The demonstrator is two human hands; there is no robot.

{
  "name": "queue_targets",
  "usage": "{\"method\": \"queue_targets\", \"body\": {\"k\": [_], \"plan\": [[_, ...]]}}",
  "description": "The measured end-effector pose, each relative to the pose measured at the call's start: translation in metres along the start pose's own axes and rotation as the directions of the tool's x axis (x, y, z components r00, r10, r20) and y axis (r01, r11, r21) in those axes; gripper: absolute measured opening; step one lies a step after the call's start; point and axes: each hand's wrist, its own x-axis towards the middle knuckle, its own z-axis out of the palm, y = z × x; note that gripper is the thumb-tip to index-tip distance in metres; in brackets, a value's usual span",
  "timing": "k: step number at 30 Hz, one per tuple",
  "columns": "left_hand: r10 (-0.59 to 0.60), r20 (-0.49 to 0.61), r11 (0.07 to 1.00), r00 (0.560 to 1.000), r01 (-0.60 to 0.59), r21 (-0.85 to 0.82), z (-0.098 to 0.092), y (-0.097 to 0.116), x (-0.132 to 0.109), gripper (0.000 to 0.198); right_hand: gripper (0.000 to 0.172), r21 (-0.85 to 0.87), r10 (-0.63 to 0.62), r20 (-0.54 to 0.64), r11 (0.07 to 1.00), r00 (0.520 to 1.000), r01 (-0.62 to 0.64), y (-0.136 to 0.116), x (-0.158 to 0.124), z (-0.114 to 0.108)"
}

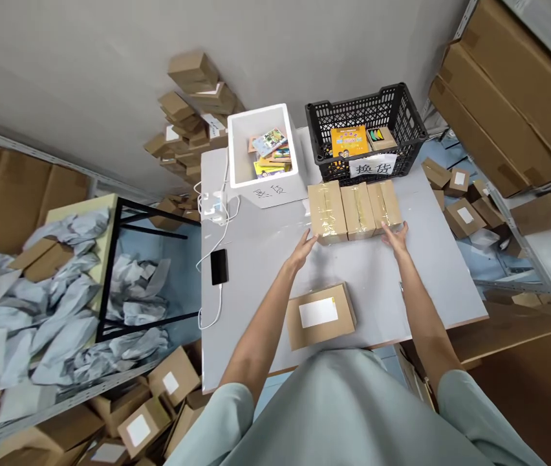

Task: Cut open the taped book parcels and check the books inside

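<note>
Three taped cardboard boxes stand side by side in a row: a left box (pixel 328 212), a middle box (pixel 357 210) and a right box (pixel 384 200). At the front left corner of the row is my left hand (pixel 302 250), fingers spread and close to the left box. My right hand (pixel 396 238) is at the front right corner, fingers apart, with a fingertip seeming to touch the right box. Nearer my body lies another cardboard box (pixel 321 316) with a white label. All of them rest on a light grey table (pixel 260 259).
Behind the row stands a black plastic crate (pixel 394 139) holding books. Left of it is a white foam box (pixel 275 194) with books. A black phone (pixel 218 266) and a power strip (pixel 214 207) with white cables lie at the left. Cardboard-laden shelves flank the table.
</note>
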Motion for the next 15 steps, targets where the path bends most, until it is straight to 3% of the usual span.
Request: {"method": "queue_targets", "body": {"k": [3, 7, 11, 15], "plan": [[-0.016, -0.018, 1.000, 1.000, 0.016, 0.004, 0.010, 0.004, 0.009, 0.074, 0.153, 0.045, 0.150, 0.011, 0.988, 0.989, -0.150, 0.004, 0.014, -0.002], [0.003, -0.010, 1.000, 1.000, -0.003, 0.014, 0.030, 0.000, 0.006, 0.068, 0.138, 0.088, 0.198, 0.011, 0.976, 0.980, -0.198, 0.010, 0.019, -0.018], [0.035, 0.046, 0.999, 0.998, -0.036, 0.022, 0.065, 0.003, 0.007, 0.065, 0.131, 0.129, 0.195, -0.073, 0.974, 0.978, -0.185, 0.012, 0.029, -0.048], [0.040, 0.035, 0.998, 0.999, -0.042, 0.050, 0.108, 0.019, 0.017, 0.065, 0.126, 0.119, 0.235, -0.154, 0.969, 0.960, -0.218, 0.005, 0.051, -0.071]]}}
